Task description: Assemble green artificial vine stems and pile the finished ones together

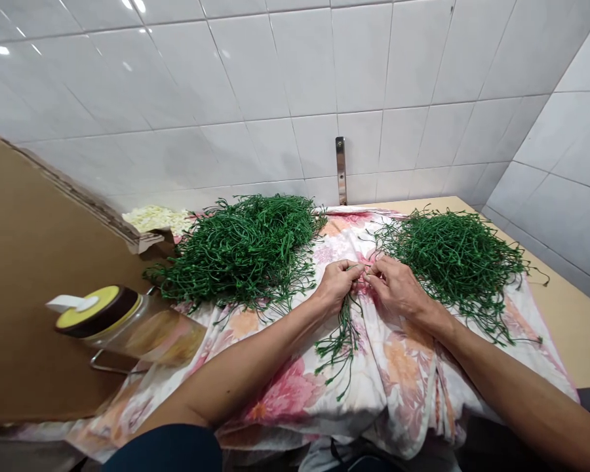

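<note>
My left hand [341,283] is closed around the upper ends of a small bunch of thin green plastic stems [345,334], which hangs down below it and fans out over the flowered cloth. Beside it, my right hand [393,286] pinches at the stem tops, its fingertips almost meeting those of the left. What lies between the right fingertips is too small to make out. A large heap of the same green stems [255,246] lies to the left of my hands, and a second heap [459,259] to the right.
The flowered cloth [285,387] covers most of the wooden table [565,328]. At left stand a cardboard box [39,262] and a clear jug [162,331] with a yellow lid. Pale yellow-white pieces [160,217] lie behind. A metal bracket [341,170] is on the tiled wall.
</note>
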The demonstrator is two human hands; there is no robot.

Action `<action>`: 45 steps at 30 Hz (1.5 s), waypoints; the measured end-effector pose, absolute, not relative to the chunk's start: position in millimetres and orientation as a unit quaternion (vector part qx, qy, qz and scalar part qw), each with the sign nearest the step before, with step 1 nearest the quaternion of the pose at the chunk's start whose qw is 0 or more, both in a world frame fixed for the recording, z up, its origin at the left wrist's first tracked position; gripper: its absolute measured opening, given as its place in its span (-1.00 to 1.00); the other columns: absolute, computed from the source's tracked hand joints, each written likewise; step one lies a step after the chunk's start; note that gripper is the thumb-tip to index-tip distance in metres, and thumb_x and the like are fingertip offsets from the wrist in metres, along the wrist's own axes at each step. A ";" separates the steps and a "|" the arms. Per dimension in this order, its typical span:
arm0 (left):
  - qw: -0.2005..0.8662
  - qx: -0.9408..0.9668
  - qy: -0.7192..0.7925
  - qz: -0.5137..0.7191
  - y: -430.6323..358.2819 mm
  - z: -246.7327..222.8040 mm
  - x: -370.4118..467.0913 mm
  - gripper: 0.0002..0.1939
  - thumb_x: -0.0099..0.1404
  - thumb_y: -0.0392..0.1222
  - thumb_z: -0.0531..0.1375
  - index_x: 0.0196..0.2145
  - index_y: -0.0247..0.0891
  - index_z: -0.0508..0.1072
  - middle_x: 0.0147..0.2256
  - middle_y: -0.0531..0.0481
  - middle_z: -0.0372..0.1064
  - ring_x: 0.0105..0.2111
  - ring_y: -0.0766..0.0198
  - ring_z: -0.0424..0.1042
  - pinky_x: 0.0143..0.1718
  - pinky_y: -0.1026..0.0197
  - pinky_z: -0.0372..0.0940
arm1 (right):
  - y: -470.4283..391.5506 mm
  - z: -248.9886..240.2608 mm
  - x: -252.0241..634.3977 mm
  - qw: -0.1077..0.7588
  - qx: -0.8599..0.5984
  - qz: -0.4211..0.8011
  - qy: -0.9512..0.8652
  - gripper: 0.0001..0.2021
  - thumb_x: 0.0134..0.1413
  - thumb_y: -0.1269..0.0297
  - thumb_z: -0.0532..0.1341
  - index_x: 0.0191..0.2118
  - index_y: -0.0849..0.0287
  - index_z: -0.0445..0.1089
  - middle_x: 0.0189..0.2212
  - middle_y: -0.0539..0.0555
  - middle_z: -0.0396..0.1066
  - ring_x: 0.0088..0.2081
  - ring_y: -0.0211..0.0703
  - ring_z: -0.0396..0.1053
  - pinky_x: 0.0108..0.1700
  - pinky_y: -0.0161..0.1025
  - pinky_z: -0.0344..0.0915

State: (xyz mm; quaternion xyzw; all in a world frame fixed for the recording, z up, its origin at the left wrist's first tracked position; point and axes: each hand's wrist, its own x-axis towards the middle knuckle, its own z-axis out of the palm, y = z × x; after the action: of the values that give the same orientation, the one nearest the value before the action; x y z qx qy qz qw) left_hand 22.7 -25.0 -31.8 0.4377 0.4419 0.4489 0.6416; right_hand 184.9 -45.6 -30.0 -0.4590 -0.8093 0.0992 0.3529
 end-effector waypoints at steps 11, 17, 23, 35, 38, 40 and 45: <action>0.496 0.453 0.502 0.545 19.2 -22.6 -7.9 -0.74 0.08 -0.10 0.40 -0.47 -0.31 0.45 -0.62 0.19 0.17 -0.68 0.48 0.08 -0.63 0.35 0.01 | -72.7 -5.1 177.1 0.304 -0.361 0.197 -0.860 -0.88 0.24 0.38 0.24 -0.36 0.17 0.39 -0.39 0.01 0.41 -0.38 -0.21 0.31 -0.31 -0.26 0.20; 0.597 0.441 0.422 0.520 20.3 -19.9 -15.2 -0.60 0.10 0.07 0.41 -0.41 -0.35 0.46 -0.53 0.12 0.24 -0.68 0.52 0.12 -0.68 0.38 -0.03 | -85.9 32.2 191.6 0.458 -0.396 0.274 -0.747 -0.83 0.33 0.16 0.21 -0.25 0.12 0.42 -0.41 0.02 0.46 -0.42 -0.21 0.37 -0.39 -0.27 0.29; 0.638 0.407 0.441 0.482 15.2 -15.9 -12.9 -0.64 0.24 0.07 0.33 -0.33 -0.34 0.47 -0.48 0.11 0.25 -0.72 0.54 0.09 -0.76 0.38 -0.16 | -67.6 55.8 226.8 0.455 -0.475 0.031 -0.753 -0.83 0.26 0.10 0.27 -0.19 0.06 0.52 -0.37 0.05 0.52 -0.43 -0.14 0.42 -0.36 -0.18 0.35; 0.709 0.381 0.396 0.441 7.9 4.9 -10.1 -0.67 0.45 -0.05 0.13 -0.30 -0.38 0.49 -0.47 -0.01 0.39 -0.66 0.40 0.31 -0.67 0.30 0.21 | -2.2 56.0 223.8 0.364 -0.532 -0.053 -0.763 -0.68 0.26 0.13 0.24 0.01 0.21 0.51 -0.29 0.17 0.57 -0.44 -0.13 0.44 -0.22 -0.14 0.38; 0.726 0.384 0.378 0.429 3.5 11.0 -8.4 -0.64 0.47 -0.04 0.11 -0.31 -0.40 0.50 -0.46 -0.05 0.41 -0.63 0.38 0.36 -0.63 0.29 0.25 | -11.7 38.3 200.6 0.335 -0.503 0.086 -0.792 -0.66 0.27 0.08 0.22 0.02 0.17 0.50 -0.27 0.12 0.58 -0.43 -0.16 0.45 -0.29 -0.21 0.35; 0.732 0.389 0.367 0.421 0.4 13.7 -7.0 -0.63 0.46 -0.02 0.13 -0.33 -0.40 0.49 -0.46 -0.06 0.42 -0.62 0.36 0.39 -0.60 0.28 0.28 | -14.3 26.6 193.8 0.318 -0.482 0.158 -0.801 -0.72 0.29 0.09 0.20 -0.09 0.15 0.53 -0.29 0.07 0.58 -0.39 -0.16 0.47 -0.30 -0.25 0.32; 0.734 0.415 0.351 0.408 -2.8 13.9 -5.6 -0.60 0.41 0.06 0.18 -0.26 -0.40 0.51 -0.39 -0.11 0.46 -0.55 0.33 0.44 -0.55 0.27 0.32 | -17.0 13.7 197.5 0.349 -0.503 0.225 -0.758 -0.70 0.29 0.07 0.18 -0.31 0.16 0.54 -0.46 0.01 0.53 -0.44 -0.19 0.41 -0.36 -0.28 0.25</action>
State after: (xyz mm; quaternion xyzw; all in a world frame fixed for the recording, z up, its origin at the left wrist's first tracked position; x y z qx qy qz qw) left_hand -5.6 -2.8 13.9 0.4146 0.3506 0.4079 0.7340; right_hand 197.5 -17.0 13.7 -0.5025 -0.7581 0.2254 0.3492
